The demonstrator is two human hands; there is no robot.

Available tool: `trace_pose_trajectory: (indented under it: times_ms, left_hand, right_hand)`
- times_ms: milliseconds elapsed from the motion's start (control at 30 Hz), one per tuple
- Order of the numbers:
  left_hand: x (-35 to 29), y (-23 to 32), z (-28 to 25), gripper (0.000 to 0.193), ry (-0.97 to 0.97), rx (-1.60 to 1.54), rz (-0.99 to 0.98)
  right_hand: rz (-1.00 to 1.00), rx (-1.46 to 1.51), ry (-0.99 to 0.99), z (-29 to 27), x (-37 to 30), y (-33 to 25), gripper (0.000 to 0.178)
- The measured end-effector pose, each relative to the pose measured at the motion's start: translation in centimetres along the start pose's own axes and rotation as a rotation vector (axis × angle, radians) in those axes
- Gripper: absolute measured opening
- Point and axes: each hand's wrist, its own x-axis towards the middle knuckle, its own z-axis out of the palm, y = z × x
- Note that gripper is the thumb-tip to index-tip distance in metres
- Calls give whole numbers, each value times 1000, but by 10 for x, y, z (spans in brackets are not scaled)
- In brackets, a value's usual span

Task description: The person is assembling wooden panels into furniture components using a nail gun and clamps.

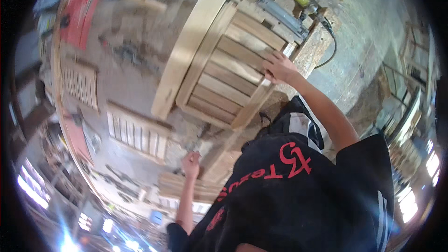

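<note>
A slatted wooden frame [224, 65] with curved side rails lies tilted on a workbench [317, 42]. My right hand [279, 67] rests on its slats near the right rail, fingers apart and flat on the wood, holding nothing. Lower down, my left hand [191, 162] hangs apart from the frame with its fingers curled closed; nothing shows in it. It hovers over a stack of wooden boards [184, 186]. My black shirt with red print fills the lower right of the view.
A grey nail gun [282, 11] with a yellow-green part lies on the bench behind the frame, its black hose [332, 42] hanging off the edge. Two more slatted panels [79, 81] [137, 133] lie on the dusty floor at left. A red machine [84, 4] stands far left.
</note>
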Motion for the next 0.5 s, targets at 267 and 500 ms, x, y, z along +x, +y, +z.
trace_pose_trajectory:
  times_ms: [267, 500]
  left_hand:
    - [66, 89, 44, 35, 156, 341, -41]
    - [59, 46, 51, 25, 638, 66, 47]
  right_hand:
    - [-18, 8, 48, -14, 10, 10, 16]
    - [34, 69, 50, 11, 4, 4, 18]
